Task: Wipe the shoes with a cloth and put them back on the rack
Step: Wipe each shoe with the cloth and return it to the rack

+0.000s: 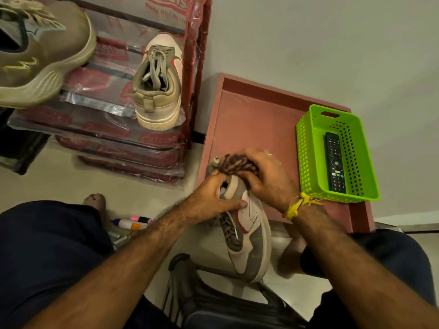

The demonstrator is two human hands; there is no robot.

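The left hand grips the heel collar of a white-and-grey sneaker held above the floor. The right hand presses a bunched maroon cloth against its heel, beside the rack holding the matching sneaker.

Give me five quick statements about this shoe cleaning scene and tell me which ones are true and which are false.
1. The right hand presses a striped cloth against the heel end of the shoe. True.
2. The green basket holds a pair of scissors. False: it holds a black remote control.
3. The left hand grips the shoe being wiped. True.
4. The rack has no shoes on it. False: a matching beige shoe stands on a shelf, with a tan sneaker higher up.
5. The basket sits on the floor. False: it rests on a reddish tray.
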